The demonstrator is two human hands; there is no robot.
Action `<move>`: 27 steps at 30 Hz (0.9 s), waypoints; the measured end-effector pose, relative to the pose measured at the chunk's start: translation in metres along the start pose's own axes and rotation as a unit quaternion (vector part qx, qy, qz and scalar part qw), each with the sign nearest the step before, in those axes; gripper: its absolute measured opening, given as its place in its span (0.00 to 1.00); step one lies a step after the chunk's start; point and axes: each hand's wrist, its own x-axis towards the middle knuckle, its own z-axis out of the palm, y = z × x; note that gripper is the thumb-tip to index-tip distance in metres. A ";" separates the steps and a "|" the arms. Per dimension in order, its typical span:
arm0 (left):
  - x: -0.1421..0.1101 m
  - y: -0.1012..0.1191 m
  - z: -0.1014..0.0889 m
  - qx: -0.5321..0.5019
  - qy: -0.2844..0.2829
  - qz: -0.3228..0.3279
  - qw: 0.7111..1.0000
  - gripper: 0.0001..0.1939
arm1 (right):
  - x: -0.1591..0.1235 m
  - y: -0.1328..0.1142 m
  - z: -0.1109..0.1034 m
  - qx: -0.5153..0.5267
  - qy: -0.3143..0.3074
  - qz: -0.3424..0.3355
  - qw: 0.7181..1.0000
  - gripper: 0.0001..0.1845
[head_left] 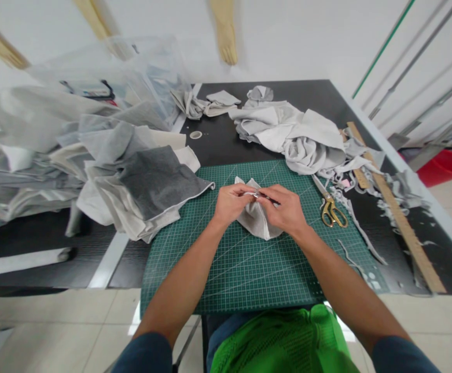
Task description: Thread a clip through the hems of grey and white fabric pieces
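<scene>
The left hand (230,203) had its fingers drawn together in a pinch on a soft, pale grey piece of folded fabric (256,221), which rested on a dark green cutting mat with a white grid (226,269). The right hand (285,208) met it at the fabric's upper part, its fingers closed around a small shiny metal object (256,195), too small to identify. The fingertips of both hands nearly touched. To the right of the hands lay a pair of scissors with gold-coloured handles (330,211), near narrow scraps of grey cloth and a long, flat wooden ruler (399,215). Beyond the mat sat a crumpled heap of light grey cloth (284,124); leftward, a dark grey cloth panel (156,181) topped a stack of paler pieces.
</scene>
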 end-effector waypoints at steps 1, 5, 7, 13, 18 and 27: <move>0.000 0.000 0.000 0.007 0.004 0.000 1.000 0.06 | 0.000 0.000 0.000 -0.006 -0.002 -0.004 1.000 0.11; 0.000 0.000 0.001 0.027 0.012 -0.009 1.000 0.07 | -0.001 0.003 0.000 -0.021 -0.005 -0.009 1.000 0.11; -0.001 0.000 0.001 0.029 0.012 -0.011 0.999 0.07 | -0.001 0.004 0.001 -0.021 -0.004 -0.009 1.000 0.11; -0.002 0.001 0.001 0.030 0.011 -0.011 0.999 0.07 | -0.001 0.005 0.002 -0.020 -0.002 -0.005 1.000 0.10; -0.001 0.001 0.000 0.028 0.005 -0.012 1.000 0.06 | -0.001 0.005 0.003 -0.019 0.000 -0.002 1.000 0.09; 0.001 -0.003 -0.001 -0.020 -0.016 -0.029 0.999 0.07 | -0.001 0.003 0.004 0.008 0.030 0.051 0.998 0.09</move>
